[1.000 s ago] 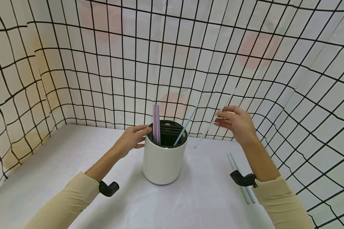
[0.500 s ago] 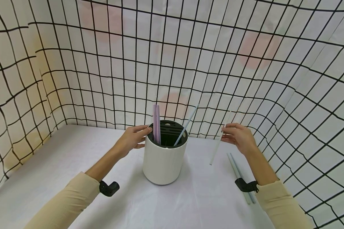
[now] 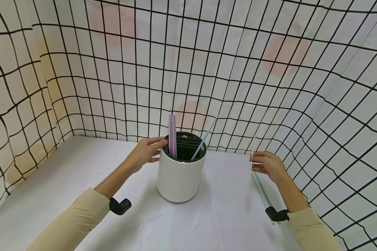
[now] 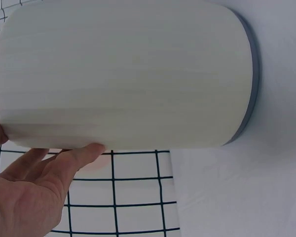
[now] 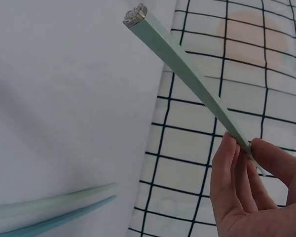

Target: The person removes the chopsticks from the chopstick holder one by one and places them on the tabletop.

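Note:
A white utensil holder [image 3: 179,183] with a black slotted insert stands upright on the table. My left hand [image 3: 145,153] grips its left side near the rim; in the left wrist view the fingers of that hand [image 4: 32,190] touch the white wall. Several purple chopsticks [image 3: 172,137] and one light blue chopstick [image 3: 205,137] stick up out of the holder. Off to the right, my right hand [image 3: 270,165] pinches a pale green chopstick [image 5: 187,74] between thumb and fingers, its metal-capped thick end pointing down toward the table.
A pale green chopstick [image 5: 54,200] and a blue chopstick [image 5: 64,217] lie side by side on the table [image 3: 138,223], partly under my right forearm. Black grid netting [image 3: 188,75] over white cloth encloses the back and sides.
My right hand has moved down and to the right, away from the holder. The chopstick in it has swung from slanted to nearly vertical. My left hand has stayed put.

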`<state>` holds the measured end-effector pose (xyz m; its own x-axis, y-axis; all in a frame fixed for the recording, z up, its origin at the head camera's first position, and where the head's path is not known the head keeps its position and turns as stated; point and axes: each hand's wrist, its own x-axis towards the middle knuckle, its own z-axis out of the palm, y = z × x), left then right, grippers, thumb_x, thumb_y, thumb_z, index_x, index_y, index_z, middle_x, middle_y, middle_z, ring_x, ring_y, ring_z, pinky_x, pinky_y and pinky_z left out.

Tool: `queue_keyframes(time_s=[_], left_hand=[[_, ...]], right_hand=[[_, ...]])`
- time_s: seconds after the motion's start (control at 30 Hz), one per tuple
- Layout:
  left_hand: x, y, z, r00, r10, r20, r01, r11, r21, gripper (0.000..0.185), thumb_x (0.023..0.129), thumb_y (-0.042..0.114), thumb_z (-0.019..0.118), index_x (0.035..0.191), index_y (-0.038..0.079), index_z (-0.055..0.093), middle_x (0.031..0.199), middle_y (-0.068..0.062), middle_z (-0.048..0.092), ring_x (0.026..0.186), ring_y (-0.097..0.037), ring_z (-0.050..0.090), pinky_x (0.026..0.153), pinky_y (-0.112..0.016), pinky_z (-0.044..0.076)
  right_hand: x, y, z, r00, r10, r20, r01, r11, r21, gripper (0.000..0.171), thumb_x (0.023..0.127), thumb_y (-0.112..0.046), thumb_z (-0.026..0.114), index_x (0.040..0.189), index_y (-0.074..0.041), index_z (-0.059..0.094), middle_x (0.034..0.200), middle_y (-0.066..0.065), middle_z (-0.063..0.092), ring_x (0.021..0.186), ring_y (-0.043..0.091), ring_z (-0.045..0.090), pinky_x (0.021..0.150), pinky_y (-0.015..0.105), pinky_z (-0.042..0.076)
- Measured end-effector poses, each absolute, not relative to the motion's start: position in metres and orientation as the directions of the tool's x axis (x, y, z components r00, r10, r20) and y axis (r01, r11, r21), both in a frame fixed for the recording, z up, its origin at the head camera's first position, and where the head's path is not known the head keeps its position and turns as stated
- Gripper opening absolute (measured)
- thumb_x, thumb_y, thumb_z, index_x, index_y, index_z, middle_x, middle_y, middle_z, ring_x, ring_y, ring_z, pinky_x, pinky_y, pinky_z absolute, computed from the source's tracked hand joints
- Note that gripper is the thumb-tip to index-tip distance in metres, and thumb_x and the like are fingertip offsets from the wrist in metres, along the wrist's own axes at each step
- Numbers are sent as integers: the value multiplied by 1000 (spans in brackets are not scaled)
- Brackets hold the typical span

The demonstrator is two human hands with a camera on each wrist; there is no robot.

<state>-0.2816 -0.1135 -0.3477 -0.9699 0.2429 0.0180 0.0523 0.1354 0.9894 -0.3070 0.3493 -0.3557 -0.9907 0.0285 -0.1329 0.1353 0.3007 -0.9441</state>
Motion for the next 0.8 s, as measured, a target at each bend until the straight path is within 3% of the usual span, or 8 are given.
queue_keyframes(time_s=[0.23,0.57,0.8], left_hand=[[-280,-113,-347,-970,240,24,58,134,989,60,103,37,60,151,4,46,147,-16,56,134,-36,56,101,-46,56],[-281,-112,-346,-971,237,18,54,145,988,62,102,40,60,153,7,45,149,-15,55,134,-36,56,100,-46,56],[-281,-113,-347,-973,231,15,51,153,987,63,102,41,60,153,7,44,149,-15,54,134,-35,56,101,-46,56]], right_hand=[[-305,363,-374,-984,33,-174,175,355,-918,58,98,-18,69,144,9,45,95,-8,72,86,15,74,79,29,64],[-306,378,-399,-975,40,-219,214,451,-866,45,96,-15,70,132,7,55,95,3,73,86,22,73,74,31,65],[-304,386,-410,-967,35,-252,237,486,-841,46,94,-14,72,131,9,56,92,5,74,79,20,72,68,31,65]])
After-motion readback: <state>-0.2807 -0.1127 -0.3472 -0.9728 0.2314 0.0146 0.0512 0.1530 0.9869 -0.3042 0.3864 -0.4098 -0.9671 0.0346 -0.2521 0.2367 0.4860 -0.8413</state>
